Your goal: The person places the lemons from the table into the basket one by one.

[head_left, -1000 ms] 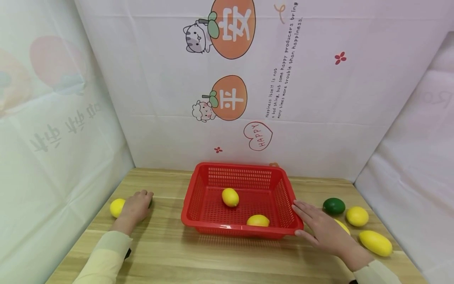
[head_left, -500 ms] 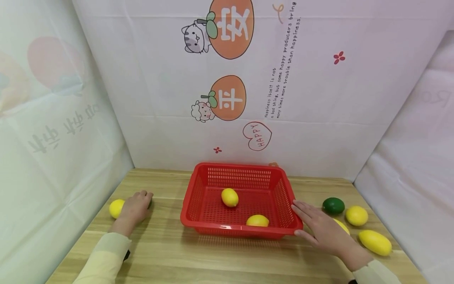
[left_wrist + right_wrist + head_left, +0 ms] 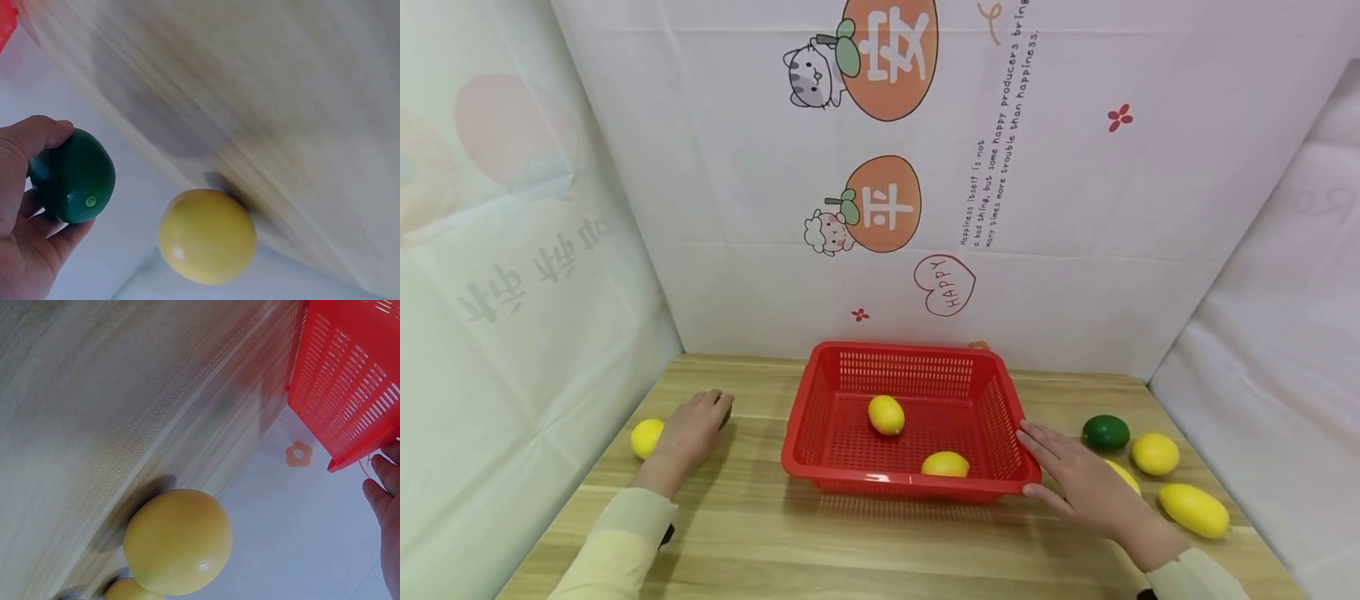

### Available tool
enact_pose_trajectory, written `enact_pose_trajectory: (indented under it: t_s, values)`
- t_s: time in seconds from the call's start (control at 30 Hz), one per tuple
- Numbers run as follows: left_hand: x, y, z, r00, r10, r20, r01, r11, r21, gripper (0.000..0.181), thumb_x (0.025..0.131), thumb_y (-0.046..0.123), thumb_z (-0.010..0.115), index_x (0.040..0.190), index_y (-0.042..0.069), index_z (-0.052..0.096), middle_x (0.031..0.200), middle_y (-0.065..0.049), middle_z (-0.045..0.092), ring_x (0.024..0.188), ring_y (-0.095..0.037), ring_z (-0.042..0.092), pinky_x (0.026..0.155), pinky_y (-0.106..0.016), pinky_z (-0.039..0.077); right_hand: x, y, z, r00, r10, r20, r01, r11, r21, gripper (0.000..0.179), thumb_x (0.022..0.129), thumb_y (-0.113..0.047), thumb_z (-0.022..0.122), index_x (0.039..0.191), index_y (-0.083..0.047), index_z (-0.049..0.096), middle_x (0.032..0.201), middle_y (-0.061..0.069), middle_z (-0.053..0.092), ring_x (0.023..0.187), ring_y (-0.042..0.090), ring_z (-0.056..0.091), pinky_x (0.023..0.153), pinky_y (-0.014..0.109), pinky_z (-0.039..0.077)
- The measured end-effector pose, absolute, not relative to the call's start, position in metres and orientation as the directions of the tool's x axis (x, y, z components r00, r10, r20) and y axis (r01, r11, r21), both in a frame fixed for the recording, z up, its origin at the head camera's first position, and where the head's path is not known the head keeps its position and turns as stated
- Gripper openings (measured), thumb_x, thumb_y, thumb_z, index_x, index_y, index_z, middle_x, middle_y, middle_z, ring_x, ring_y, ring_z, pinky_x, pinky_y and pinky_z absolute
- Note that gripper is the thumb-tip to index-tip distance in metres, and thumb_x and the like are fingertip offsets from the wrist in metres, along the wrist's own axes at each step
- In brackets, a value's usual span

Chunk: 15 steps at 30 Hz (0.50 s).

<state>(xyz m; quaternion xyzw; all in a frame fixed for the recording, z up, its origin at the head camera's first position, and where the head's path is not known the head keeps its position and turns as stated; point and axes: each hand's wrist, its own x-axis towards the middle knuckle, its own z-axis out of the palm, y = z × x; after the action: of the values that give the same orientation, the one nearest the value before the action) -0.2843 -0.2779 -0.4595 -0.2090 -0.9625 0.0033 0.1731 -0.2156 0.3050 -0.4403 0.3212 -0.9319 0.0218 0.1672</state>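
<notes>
My left hand (image 3: 691, 427) is over the left side of the table, its thumb and fingers round a dark green lime (image 3: 78, 176). In the head view the hand hides most of that lime. Just beside it lies a yellow lemon (image 3: 646, 439), larger in the left wrist view. My right hand (image 3: 1086, 492) rests straight-fingered against the right rim of a red plastic basket (image 3: 872, 490), thumb near the front corner. Inside the basket are two yellow lemons, one toward the middle (image 3: 886, 416) and one by the front wall (image 3: 946, 465).
Right of the basket, another green lime (image 3: 1106, 432), a round yellow fruit (image 3: 1156, 454) and a longer yellow fruit (image 3: 1194, 511) lie on the wooden table (image 3: 850, 558). A further yellow fruit (image 3: 1124, 476) is partly behind my right hand. White printed cloth (image 3: 737, 167) encloses the back and sides.
My left hand has shifted slightly up and to the right with the lime in its grip. The right hand and the basket have stayed in place.
</notes>
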Motion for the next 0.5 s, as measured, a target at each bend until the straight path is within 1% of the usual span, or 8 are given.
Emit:
enact_pose_trajectory:
  t_s: [0.2,0.3,0.43,0.5]
  values:
    - [-0.284,-0.274,-0.452,-0.808,0.445,0.386,0.437,0.892,-0.114,0.048,0.072,0.0,0.082,0.113,-0.005,0.057,0.112,-0.026,0.058,0.102,-0.042,0.058,0.085,-0.051,0.051,-0.215,0.305,-0.439,-0.735,-0.593,0.329,-0.607,0.792,0.069,0.068,0.091,-0.051,0.061,0.139,-0.003,0.052,0.146,0.013,0.046,0.127,0.034,0.049,0.096,0.052,0.047]
    - [-0.282,-0.272,-0.449,-0.793,0.46,0.4,0.449,0.884,-0.126,0.051,0.071,0.0,0.083,0.114,-0.005,0.056,0.113,-0.027,0.058,0.104,-0.042,0.058,0.085,-0.051,0.051,-0.215,0.305,-0.439,-0.734,-0.593,0.332,-0.608,0.791,0.069,0.068,0.091,-0.05,0.062,0.139,-0.003,0.052,0.146,0.013,0.046,0.127,0.034,0.049,0.096,0.052,0.047]
    - [-0.282,-0.269,-0.445,-0.764,0.483,0.428,0.472,0.87,-0.14,0.049,0.073,-0.003,0.08,0.115,-0.006,0.056,0.112,-0.026,0.059,0.103,-0.041,0.058,0.084,-0.05,0.052,-0.215,0.305,-0.44,-0.731,-0.594,0.335,-0.61,0.789,0.069,0.068,0.091,-0.05,0.062,0.139,-0.003,0.052,0.146,0.014,0.046,0.127,0.034,0.049,0.095,0.052,0.047]
    - [-0.283,-0.268,-0.443,-0.741,0.498,0.45,0.487,0.86,-0.15,0.048,0.073,-0.004,0.078,0.116,-0.006,0.057,0.112,-0.026,0.059,0.102,-0.041,0.058,0.084,-0.049,0.052,-0.215,0.305,-0.44,-0.731,-0.595,0.335,-0.611,0.789,0.069,0.068,0.091,-0.05,0.062,0.139,-0.003,0.052,0.146,0.014,0.046,0.127,0.034,0.05,0.095,0.052,0.047]
